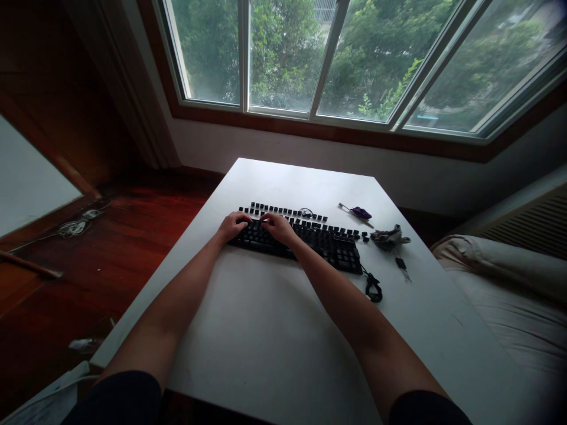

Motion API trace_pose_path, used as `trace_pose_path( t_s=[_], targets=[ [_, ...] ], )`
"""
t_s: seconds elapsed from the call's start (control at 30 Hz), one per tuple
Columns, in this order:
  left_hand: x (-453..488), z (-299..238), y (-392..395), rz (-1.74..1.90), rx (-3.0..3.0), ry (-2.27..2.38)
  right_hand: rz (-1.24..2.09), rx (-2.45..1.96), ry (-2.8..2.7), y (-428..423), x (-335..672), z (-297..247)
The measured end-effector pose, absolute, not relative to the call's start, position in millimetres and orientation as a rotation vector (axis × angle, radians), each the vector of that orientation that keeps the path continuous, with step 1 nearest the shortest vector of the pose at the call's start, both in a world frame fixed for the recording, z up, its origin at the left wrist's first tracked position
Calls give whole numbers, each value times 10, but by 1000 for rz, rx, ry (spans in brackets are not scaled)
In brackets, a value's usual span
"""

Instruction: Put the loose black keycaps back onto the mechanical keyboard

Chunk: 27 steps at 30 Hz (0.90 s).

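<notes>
Your left hand and right hand curl part-open over the left half of the black keyboard on the white table, any grip unclear, where a stray knuckle could scatter the loose keycaps beyond.

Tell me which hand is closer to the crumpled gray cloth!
Right. The right hand is at the keyboard, left of the gray cloth; the left hand is farther left, at the keyboard's end.

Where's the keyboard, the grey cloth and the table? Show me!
Keyboard (326, 248): head view, on its black top.
Grey cloth (388, 238): head view, on its crumpled middle.
Table (266, 324): head view, on its bare white top.
</notes>
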<state>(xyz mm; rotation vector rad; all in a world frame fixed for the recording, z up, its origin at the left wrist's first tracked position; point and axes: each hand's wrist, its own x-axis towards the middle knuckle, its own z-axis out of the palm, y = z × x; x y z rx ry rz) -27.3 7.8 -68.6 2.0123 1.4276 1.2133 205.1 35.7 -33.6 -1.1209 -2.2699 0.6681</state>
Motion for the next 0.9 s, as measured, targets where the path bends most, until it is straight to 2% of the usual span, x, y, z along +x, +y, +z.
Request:
trace_pose_path(
  t_s=[0.43, 0.9],
  targets=[
    [-287, -706, 90, 1224, 2024, 1417, 591, -1158, -2323, 259, 2055, -295],
    [-290, -697, 68, 1232, 2011, 1420, 252, -1159, -2594, 161, 1985, -179]
  ],
)
